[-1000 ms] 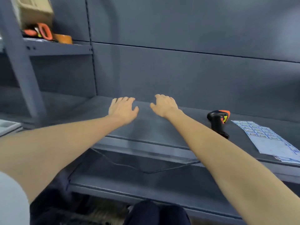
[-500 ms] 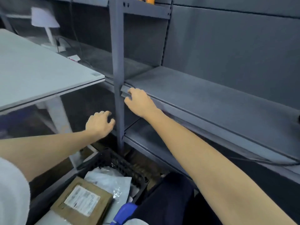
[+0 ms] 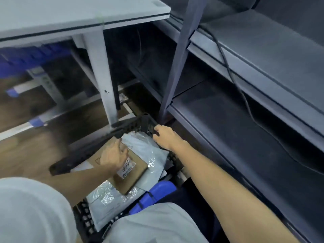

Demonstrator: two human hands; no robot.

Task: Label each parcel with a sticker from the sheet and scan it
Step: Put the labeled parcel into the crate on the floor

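Flat brown cardboard parcel [image 3: 130, 174] with white label, in black plastic crate [image 3: 98, 146].
Left hand [image 3: 113, 156] resting on it, fingers loose; right hand [image 3: 165, 136] gripping crate rim.

Nothing properly legible. White label [image 3: 126, 168] on the brown cardboard parcel [image 3: 129, 174] has printed lines and a handwritten scrawl, too blurred to read. Small dark mark on the white table leg [image 3: 102, 79], also unreadable. Rest shows no text.

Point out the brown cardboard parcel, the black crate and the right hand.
brown cardboard parcel [image 3: 133, 178]: head view, bare top face.
black crate [image 3: 122, 129]: head view, far rim.
right hand [image 3: 165, 136]: head view, back of hand.
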